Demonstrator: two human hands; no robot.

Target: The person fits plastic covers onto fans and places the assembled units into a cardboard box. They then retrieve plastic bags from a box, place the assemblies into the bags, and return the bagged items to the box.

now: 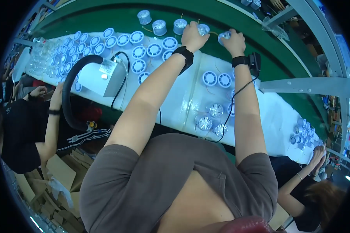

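Observation:
Both my arms reach out over a green conveyor belt (pixel 116 17). My left hand (pixel 193 38) has its fingers closed round a small pale cylindrical unit with a clear, shiny top (pixel 203 28). To its right, my right hand (pixel 234 43) grips a similar unit (pixel 223 37), its fingers partly hiding it. A thin yellowish wire shows between the two. Left of my left hand, a shiny-topped unit (pixel 179 26) stands close by on the belt, with another unit (pixel 159 28) further left. Units with white slotted round faces (pixel 154 50) stand on the white worktable (pixel 175 105) below my left hand.
A grey box-shaped device (pixel 105 77) with a thick black hose (pixel 68 91) stands left of my arm. A metal frame bar (pixel 307 86) crosses at the right. Co-workers sit on both sides, one hand (pixel 318 157) near more units. Cardboard (pixel 62 171) lies lower left.

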